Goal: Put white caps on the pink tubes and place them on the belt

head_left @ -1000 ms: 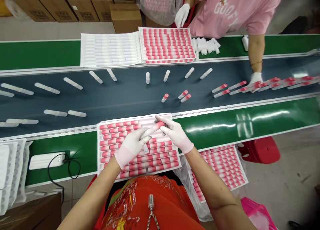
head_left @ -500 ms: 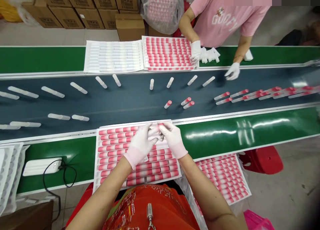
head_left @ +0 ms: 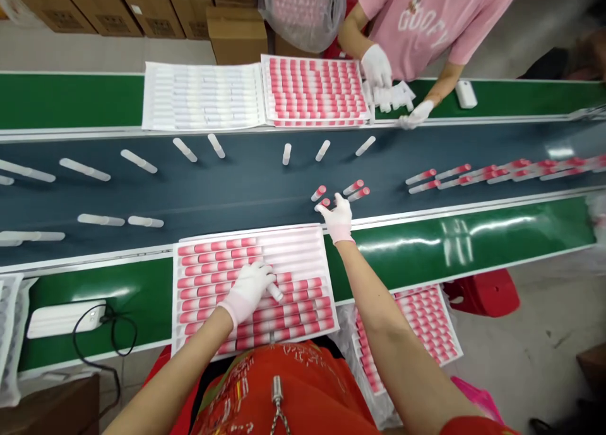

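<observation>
My left hand (head_left: pixel 250 291), in a white glove, rests over the tray (head_left: pixel 293 238) of red-and-white tubes. Its fingers are closed around a short white tube (head_left: pixel 275 292) that pokes out on the right side. My right hand (head_left: pixel 339 220), also gloved, reaches past the tray onto the dark belt. Thumb and forefinger are apart there, beside an upright red-topped tube (head_left: pixel 324 204). Close by stand another red-topped tube (head_left: pixel 319 193) and a pair of them (head_left: pixel 356 190). The tray's upper right part shows bare white grooves.
White tubes (head_left: pixel 137 161) stand spaced along the dark belt (head_left: pixel 227 195), with a row of red-topped tubes (head_left: pixel 497 173) at right. Across it, a co-worker's gloved hands (head_left: pixel 377 67) are near white pieces and two trays (head_left: pixel 203 97). A white power bank (head_left: pixel 66 320) with cable lies left.
My hands have parted: the right moved up and right onto the belt, where one more red-topped tube now stands. My left moved down over the tray. The co-worker's hands shifted too.
</observation>
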Motion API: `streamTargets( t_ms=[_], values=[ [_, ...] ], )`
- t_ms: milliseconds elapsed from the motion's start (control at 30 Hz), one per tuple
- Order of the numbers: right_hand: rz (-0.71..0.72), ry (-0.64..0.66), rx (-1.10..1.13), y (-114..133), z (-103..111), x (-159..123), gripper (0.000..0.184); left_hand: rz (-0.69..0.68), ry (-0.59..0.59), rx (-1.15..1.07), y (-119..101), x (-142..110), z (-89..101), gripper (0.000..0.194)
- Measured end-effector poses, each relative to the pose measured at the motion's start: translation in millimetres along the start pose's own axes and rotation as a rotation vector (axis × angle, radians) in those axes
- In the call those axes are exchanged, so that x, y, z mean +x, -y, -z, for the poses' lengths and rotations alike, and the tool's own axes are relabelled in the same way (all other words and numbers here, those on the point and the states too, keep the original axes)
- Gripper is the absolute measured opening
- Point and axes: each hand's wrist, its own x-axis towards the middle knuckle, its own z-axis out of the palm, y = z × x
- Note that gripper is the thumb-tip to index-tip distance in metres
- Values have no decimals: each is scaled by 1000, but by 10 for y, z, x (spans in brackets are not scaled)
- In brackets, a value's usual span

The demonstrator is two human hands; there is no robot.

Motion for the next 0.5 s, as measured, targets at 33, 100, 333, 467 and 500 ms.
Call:
streamTargets(
  t_ms=[33,100,333,467,500],
  values=[
    [26,7,-35,-51,69,-142,62,19,3,21,10,7,19,15],
    [171,109,-129,-188,224,-556,54,86,-47,43,36,-18,49,12],
    [556,523,-373,-678,390,-2051,35,452,-298,-504,-32,-223,201,57],
    [381,467,-134,-614,348,-2073,17,409,-374,-979,-140,-220,310,76],
    [305,432,-23,-540,351,-2031,15,385,-397,-1083,-168,-214,334,82]
  ],
)
